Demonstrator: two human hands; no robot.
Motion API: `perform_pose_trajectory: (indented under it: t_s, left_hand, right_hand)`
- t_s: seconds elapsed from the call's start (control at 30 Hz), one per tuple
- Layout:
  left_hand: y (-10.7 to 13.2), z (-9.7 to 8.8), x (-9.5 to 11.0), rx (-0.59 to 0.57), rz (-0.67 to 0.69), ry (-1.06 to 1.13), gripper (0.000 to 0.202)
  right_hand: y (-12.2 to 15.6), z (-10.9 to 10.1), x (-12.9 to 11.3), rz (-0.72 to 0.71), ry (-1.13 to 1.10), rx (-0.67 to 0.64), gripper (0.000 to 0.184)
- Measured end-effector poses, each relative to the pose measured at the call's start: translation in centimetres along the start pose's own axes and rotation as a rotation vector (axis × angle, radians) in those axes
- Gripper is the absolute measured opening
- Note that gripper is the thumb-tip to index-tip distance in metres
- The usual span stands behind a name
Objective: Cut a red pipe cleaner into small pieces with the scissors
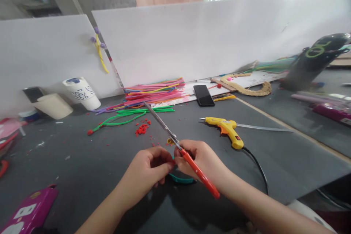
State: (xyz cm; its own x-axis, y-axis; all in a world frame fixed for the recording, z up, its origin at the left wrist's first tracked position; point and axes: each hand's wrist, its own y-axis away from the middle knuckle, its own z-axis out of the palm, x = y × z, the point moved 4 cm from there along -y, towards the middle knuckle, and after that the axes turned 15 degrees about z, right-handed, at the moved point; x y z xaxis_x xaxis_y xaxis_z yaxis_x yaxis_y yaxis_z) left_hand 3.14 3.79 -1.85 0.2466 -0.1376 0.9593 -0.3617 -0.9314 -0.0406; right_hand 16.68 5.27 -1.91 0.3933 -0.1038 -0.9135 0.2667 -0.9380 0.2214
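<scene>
My right hand (199,157) is closed around a pair of scissors (197,170) with red handles. Their metal blades lie together and point away to the upper left. Beside it, my left hand (150,168) is pinched at the fingertips on a tiny red piece (173,161), mostly hidden by the fingers. The fingertips of both hands nearly meet there. Just below them shows a teal curved thing (182,179), whose kind I cannot make out. Beyond the hands a heap of red clippings (142,129) lies on the dark table (95,175).
Behind the clippings lie green pipe cleaners (131,112) and a pile of pink ones (153,95). A yellow glue gun (226,128) with a black cord is at right, near a phone (204,95). Paper cups (82,93) stand left. A purple device (30,210) is front left.
</scene>
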Motion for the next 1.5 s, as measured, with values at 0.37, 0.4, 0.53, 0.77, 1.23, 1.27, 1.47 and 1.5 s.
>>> perform_pose_trajectory:
  t_s: [0.37, 0.4, 0.53, 0.77, 1.23, 1.27, 1.47, 1.5]
  left_hand:
    - [1.1, 0.5, 2.0, 0.167, 0.568, -0.745, 0.006]
    - [1.2, 0.6, 2.1, 0.170, 0.591, -0.761, 0.008]
    - [1.1, 0.5, 2.2, 0.203, 0.594, -0.757, 0.012]
    - [0.3, -0.4, 0.9, 0.214, 0.072, -0.202, 0.013]
    - [0.0, -0.1, 0.5, 0.166, 0.041, -0.107, 0.005]
    - [0.0, -0.3, 0.5, 0.177, 0.052, -0.084, 0.004]
    - [0.4, -2.1, 0.5, 0.449, 0.156, 0.249, 0.008]
    - [0.4, -2.3, 0.6, 0.495, 0.177, 0.297, 0.008]
  right_hand:
    - [-0.4, 0.6, 0.4, 0.109, -0.120, 0.066, 0.006]
    - [-0.4, 0.6, 0.3, 0.113, -0.132, 0.062, 0.006]
    - [-0.3, 0.9, 0.0, 0.132, -0.195, 0.012, 0.006]
    - [-0.2, 0.4, -0.2, 0.143, -0.244, -0.016, 0.004]
    - [0.2, 0.2, -0.7, -0.110, 0.096, 0.151, 0.005]
    - [0.3, 0.0, -0.8, -0.131, 0.120, 0.156, 0.007]
    - [0.9, -1.0, -1.1, -0.134, 0.402, 0.234, 0.031]
    - [0.9, -1.1, -1.0, -0.128, 0.464, 0.258, 0.035]
